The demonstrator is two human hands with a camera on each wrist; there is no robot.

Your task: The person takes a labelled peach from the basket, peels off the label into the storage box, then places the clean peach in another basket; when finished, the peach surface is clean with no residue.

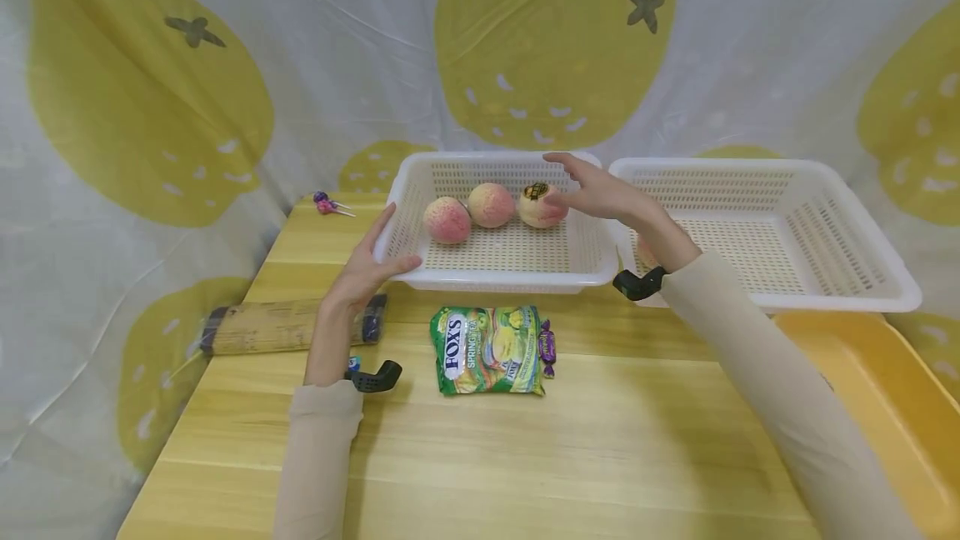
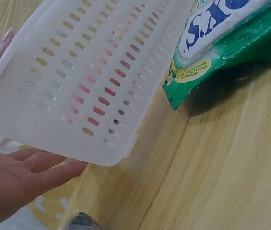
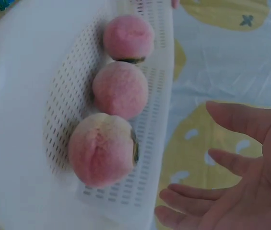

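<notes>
I read "FOX'S" and "SPRING TEA" on the green candy bag (image 1: 489,350), lying at 6 o'clock from the white basket (image 1: 495,277).
</notes>
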